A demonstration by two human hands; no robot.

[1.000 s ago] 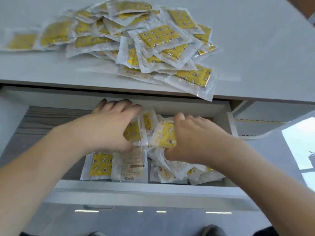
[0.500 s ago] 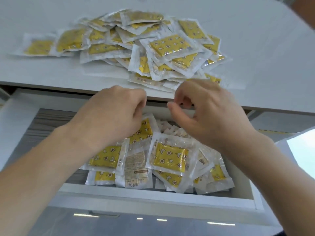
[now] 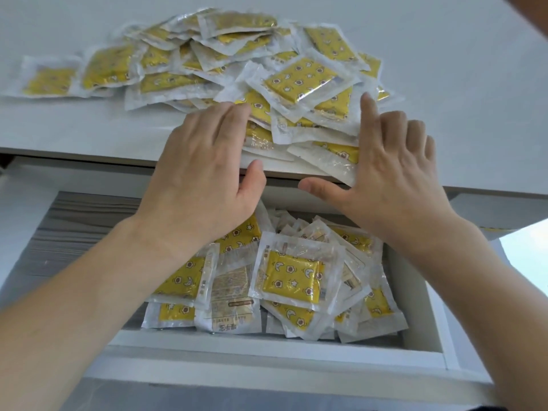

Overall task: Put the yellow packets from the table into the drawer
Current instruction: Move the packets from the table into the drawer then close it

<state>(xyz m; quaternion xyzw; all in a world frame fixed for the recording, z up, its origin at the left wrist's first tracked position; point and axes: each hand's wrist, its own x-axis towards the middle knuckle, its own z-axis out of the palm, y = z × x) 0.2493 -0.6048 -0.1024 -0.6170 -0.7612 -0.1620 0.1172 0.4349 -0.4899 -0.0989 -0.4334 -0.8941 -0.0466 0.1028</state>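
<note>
A big heap of yellow packets [image 3: 299, 81] in clear wrappers covers the white table [image 3: 444, 69], reaching its front edge. Below it the open drawer [image 3: 267, 351] holds several more packets [image 3: 292, 277] piled on its right half. My left hand [image 3: 204, 173] lies with straight fingers against the left side of the heap's near end, thumb at the table edge. My right hand [image 3: 391, 161] touches the heap's right side, fingers straight, thumb stretched left under the overhanging packets. Neither hand grips a packet.
The drawer's left half shows bare grey wood-grain bottom [image 3: 89, 232]. One lone packet [image 3: 49, 80] lies at the heap's far left. A bright patch of floor [image 3: 527, 256] shows at the right beyond the drawer.
Both hands have risen out of the drawer, leaving their packets inside, and opened out on either side of the near end of the table heap.
</note>
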